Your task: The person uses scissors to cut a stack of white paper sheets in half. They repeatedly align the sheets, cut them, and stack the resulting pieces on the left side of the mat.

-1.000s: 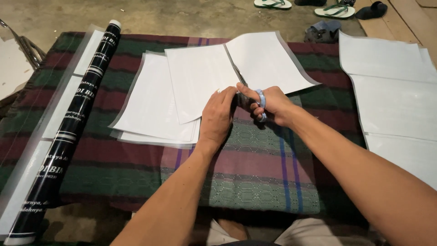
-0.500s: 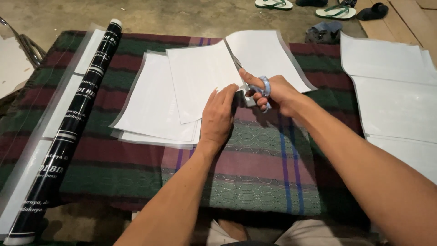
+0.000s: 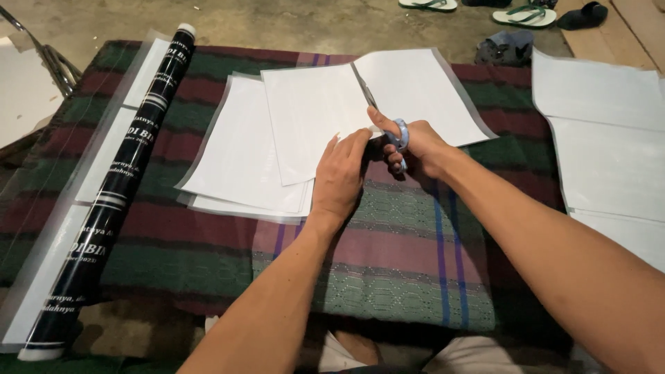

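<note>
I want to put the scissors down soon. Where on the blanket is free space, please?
Bare blanket lies below the hands, between the stacked sheets and the sheets at right. A narrower strip runs between the dark roll and the stack. Around the left hand, right hand and scissors it is crowded.

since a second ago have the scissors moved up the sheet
Yes. The scissors in the right hand have advanced away from the person along the white sheet.

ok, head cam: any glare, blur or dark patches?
Head view: sharp overall; mild sheen on the white sheets and black roll; right hand with scissors and left hand crisp; bottom corners fall dark; wide-angle bends edges slightly.
</note>
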